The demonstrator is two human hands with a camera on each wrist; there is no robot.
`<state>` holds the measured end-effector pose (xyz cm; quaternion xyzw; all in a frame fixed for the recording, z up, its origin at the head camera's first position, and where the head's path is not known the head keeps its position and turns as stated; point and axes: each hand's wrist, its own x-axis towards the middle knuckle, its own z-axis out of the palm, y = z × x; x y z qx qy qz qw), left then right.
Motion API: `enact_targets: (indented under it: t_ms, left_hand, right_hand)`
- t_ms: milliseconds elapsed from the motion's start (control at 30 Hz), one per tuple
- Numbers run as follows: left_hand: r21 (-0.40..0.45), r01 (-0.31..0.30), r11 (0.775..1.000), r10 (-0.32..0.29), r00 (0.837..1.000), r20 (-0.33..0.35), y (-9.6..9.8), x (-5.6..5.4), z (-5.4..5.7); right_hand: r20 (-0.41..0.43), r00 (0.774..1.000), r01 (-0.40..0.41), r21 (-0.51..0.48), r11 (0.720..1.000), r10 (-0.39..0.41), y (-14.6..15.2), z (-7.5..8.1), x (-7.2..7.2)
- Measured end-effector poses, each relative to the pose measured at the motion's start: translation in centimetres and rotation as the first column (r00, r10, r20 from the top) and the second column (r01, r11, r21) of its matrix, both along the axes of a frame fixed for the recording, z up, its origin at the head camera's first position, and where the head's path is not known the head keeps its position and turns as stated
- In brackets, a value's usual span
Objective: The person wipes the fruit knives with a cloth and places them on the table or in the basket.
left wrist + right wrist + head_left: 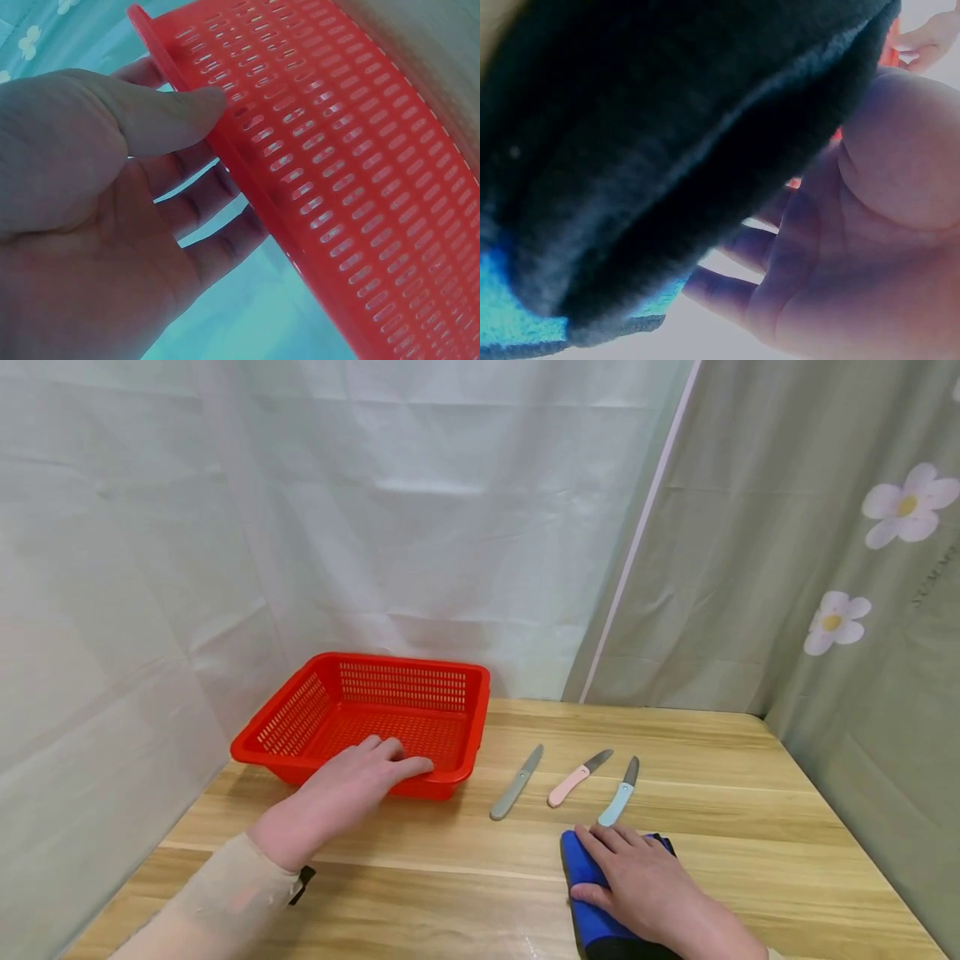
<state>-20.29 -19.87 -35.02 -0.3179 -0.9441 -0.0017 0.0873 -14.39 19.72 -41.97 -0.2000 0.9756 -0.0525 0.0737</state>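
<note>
My left hand [347,791] is at the near rim of a red plastic basket [480,718]. In the left wrist view its thumb [176,116] lies against the slotted outer wall while the fingers pass over the rim, gripping it. At the right, my right hand [647,885] rests palm down on a folded blue and black fabric item [573,860], fingers extended. A fuzzy black fold [667,187] of that fabric fills much of the right wrist view; its exact kind is unclear.
Three small knives lie beyond the fabric, blades pointing away: a grey-green one [517,783], a pink-handled one [579,779] and a light-blue-handled one [619,792]. Pale curtains [450,527] stand behind and beside the wooden table [435,893].
</note>
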Motion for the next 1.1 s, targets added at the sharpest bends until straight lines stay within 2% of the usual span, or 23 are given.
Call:
enact_targets:
  t_ms: [267,500,633,767,933,1100]
  left_hand:
    - [-0.018,-0.033,0.999,0.033,0.999,0.029,-0.4,0.2,0.1]
    - [-0.015,-0.038,0.999,0.038,0.999,0.011,0.4,0.6,1.0]
    - [-0.035,-0.064,0.997,0.063,0.998,-0.009,1.5,1.0,1.4]
    - [-0.045,-0.114,0.992,0.113,0.993,-0.029,2.9,1.5,1.8]
    - [-0.027,-0.119,0.992,0.116,0.989,-0.094,5.0,1.7,1.6]
    - [0.017,-0.076,0.997,0.077,0.986,-0.15,7.1,1.8,1.0]
  right_hand:
    - [-0.003,1.0,-0.017,-0.055,0.998,0.017,0.4,-0.1,0.3]
    - [-0.068,0.997,-0.033,-0.127,0.991,0.024,0.4,0.1,0.7]
    - [-0.155,0.988,-0.035,-0.173,0.984,0.008,0.2,0.1,0.8]
    - [-0.205,0.979,-0.039,-0.157,0.987,0.006,0.1,0.0,0.8]
    - [-0.194,0.981,-0.03,-0.133,0.991,0.003,-0.1,-0.1,0.8]
    - [-0.143,0.989,0.022,-0.13,0.991,-0.041,-0.3,0.0,0.7]
